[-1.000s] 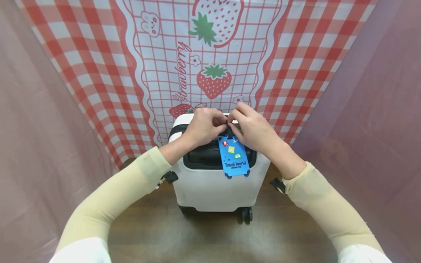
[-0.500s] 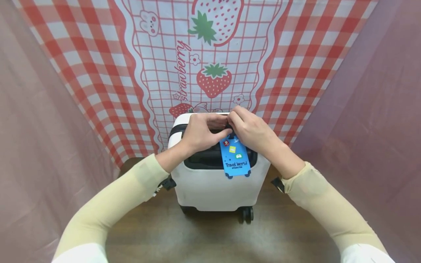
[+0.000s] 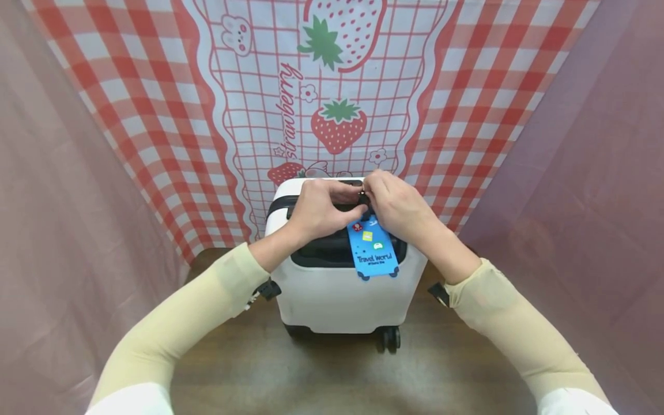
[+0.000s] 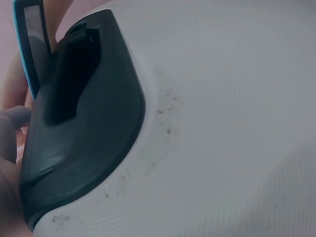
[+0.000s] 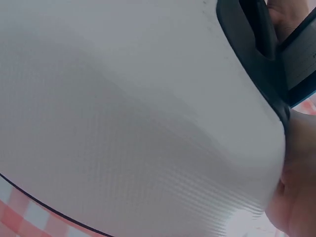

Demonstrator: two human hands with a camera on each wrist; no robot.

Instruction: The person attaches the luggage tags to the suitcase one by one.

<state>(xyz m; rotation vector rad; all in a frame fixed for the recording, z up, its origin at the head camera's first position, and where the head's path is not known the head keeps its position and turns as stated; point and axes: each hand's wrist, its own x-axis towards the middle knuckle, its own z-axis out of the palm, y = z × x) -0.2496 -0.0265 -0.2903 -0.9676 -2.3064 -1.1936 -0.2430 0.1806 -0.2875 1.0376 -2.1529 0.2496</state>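
Observation:
A blue luggage tag printed "Travel World" hangs over the black top panel of a white suitcase. At the tag's upper end, a short black strap lies between both hands. My left hand has its thumb and fingertips on either side of this strap. From the other side my right hand pinches the strap, its fingers bent and partly hiding it. In the left wrist view the tag shows edge-on beside the black panel. The strap's fastening is too small to make out.
The suitcase stands upright on black wheels on a brown wooden surface. Close behind it hangs a red-and-white checked strawberry cloth. Pink curtains close off both sides.
Both hands have shifted slightly right, with the tag's strap between them. My left thumb and fingers have spread further apart, and my right fingers have bent closer in. The suitcase stays put.

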